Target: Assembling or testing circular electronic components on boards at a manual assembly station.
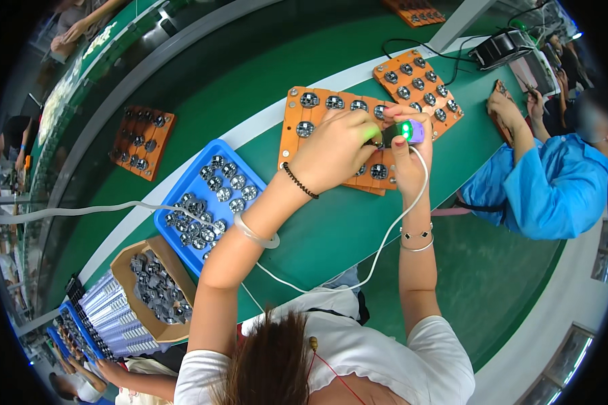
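In my right hand (412,152) is a small purple-and-black handheld device (405,131) with a glowing green light and a white cable (422,182) running from it. Close beside it, my left hand (344,145) has its fingers bent together at the device's dark end; whatever they pinch is hidden. Both hands are over an orange board (290,145) set with round silver-and-black parts (309,100). More orange board edges show beneath it, as in a stack. The hands cover part of its middle.
Left of the board, a blue tray (163,226) holds several round parts, with a cardboard box (125,270) of dark parts nearer me. Other filled orange boards lie at the far right (422,82) and on the green belt (138,145). A co-worker in blue (554,179) sits at right; a black fan-like unit (500,48) stands beyond.
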### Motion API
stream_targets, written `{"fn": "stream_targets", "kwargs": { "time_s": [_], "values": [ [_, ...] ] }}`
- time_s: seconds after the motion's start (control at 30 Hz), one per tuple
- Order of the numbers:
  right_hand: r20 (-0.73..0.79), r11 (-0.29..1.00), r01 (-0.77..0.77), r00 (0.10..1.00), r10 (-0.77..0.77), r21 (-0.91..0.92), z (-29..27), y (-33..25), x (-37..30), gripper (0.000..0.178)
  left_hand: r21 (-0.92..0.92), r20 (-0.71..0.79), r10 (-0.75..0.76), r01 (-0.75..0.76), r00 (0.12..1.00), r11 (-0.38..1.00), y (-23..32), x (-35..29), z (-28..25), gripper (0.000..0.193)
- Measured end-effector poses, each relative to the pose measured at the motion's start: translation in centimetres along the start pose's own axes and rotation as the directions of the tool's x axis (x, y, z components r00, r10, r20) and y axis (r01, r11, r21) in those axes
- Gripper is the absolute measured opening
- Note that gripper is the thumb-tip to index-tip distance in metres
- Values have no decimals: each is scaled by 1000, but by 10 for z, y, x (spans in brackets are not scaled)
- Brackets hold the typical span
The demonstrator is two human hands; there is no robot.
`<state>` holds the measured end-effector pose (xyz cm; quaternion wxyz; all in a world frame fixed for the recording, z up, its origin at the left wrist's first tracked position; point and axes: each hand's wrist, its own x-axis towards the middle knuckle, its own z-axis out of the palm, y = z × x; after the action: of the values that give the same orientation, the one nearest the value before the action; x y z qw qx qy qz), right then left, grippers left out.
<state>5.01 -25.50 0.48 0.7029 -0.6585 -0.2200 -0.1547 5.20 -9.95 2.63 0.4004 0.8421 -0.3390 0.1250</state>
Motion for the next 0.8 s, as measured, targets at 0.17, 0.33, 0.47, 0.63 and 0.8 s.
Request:
{"fn": "stream_targets", "kwargs": {
  "time_s": [0.17, 0.33, 0.47, 0.63, 0.8],
  "values": [
    [-132, 997, -22, 991, 13, -74, -6, 5, -2, 46, 26, 31, -57, 57, 998, 998, -9, 4, 0, 7],
    [-283, 989, -58, 954, 95, 135, -19, 6, 6, 44, 317, 39, 48, -58, 998, 947, -19, 5, 5, 14],
    [-256, 995, -90, 962, 96, 37, -22, 9, 17, 45, 282, -101, -8, 37, 995, 959, -27, 24, 4, 17],
    [-183, 994, -64, 982, 47, -89, -25, 23, 32, 40, 307, 58, -39, 19, 998, 951, -50, 37, 9, 20],
    [-28, 995, -27, 999, 24, -99, -19, 25, 35, 44, -77, 72, -126, 131, 989, 988, -27, 42, -1, 31]
  ]
}}
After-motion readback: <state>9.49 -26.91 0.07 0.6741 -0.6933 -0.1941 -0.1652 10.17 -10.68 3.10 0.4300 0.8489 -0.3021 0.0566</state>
